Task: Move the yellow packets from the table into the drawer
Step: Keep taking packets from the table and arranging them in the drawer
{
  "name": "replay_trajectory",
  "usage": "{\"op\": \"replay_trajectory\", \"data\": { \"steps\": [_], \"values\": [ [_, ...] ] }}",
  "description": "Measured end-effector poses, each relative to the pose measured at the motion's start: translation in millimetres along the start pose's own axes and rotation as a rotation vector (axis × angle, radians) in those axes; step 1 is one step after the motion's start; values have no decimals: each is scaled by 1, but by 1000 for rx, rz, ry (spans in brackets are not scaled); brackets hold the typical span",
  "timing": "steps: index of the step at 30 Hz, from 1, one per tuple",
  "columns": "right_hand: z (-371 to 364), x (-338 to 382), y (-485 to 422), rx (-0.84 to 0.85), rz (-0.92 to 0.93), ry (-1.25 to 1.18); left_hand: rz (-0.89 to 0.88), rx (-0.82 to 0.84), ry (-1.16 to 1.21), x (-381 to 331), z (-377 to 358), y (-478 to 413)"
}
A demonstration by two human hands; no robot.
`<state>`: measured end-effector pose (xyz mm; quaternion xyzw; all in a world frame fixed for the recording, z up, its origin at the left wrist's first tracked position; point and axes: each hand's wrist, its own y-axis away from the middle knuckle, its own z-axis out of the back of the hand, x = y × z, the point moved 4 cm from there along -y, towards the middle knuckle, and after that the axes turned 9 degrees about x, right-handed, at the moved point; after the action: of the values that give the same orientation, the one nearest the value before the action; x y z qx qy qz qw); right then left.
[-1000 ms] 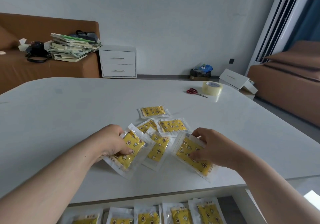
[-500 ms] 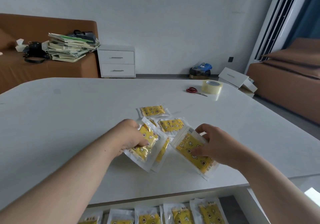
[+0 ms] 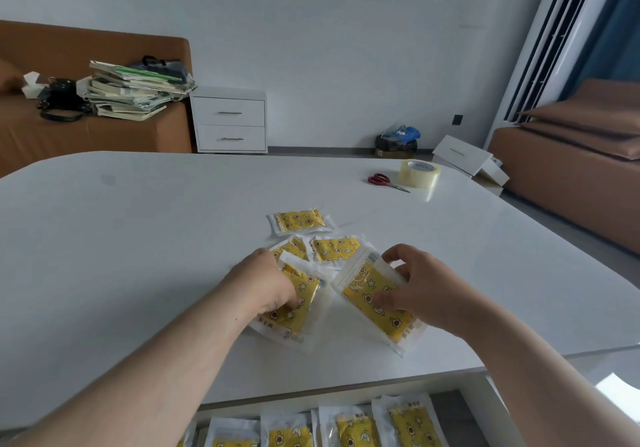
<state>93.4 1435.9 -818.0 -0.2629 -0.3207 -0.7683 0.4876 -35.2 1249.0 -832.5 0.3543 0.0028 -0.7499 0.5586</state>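
Several yellow packets in clear wrappers lie on the white table (image 3: 138, 239). My left hand (image 3: 263, 287) grips a packet (image 3: 298, 308) stacked over another, near the table's front. My right hand (image 3: 415, 287) pinches a second packet (image 3: 370, 294), tilted with its upper end raised. Three more packets lie behind: one farthest back (image 3: 299, 221), one (image 3: 334, 249) just beyond my right hand, one (image 3: 292, 247) partly hidden by my left hand. Below the table's front edge the open drawer (image 3: 485, 408) holds a row of several yellow packets (image 3: 356, 429).
Red-handled scissors (image 3: 381, 180) and a roll of clear tape (image 3: 419, 172) sit at the table's far right. Beyond the table are a white two-drawer cabinet (image 3: 230, 121), a brown sofa with stacked books (image 3: 131, 90), and another brown sofa (image 3: 571, 156) at right.
My left hand has slid its packet rightward and gathered it over the neighbouring packet. My right hand has tilted its packet up and shifted its grip slightly.
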Motion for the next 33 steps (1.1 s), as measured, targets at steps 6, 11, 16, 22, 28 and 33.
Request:
{"op": "replay_trajectory", "data": {
  "steps": [6,11,16,22,28,33],
  "values": [
    [6,-2,4,-40,-10,-16,-26,133,289,13,6,-7],
    [12,-8,5,-69,-17,26,-41,236,574,32,19,-3],
    [5,-5,-1,-47,-5,1,-30,291,694,46,23,0],
    [2,7,-16,-55,33,63,-87,371,781,52,20,4],
    [9,26,-64,12,84,255,-135,357,788,51,15,4],
    [12,44,-100,148,107,453,-138,390,775,53,16,4]
  ]
}}
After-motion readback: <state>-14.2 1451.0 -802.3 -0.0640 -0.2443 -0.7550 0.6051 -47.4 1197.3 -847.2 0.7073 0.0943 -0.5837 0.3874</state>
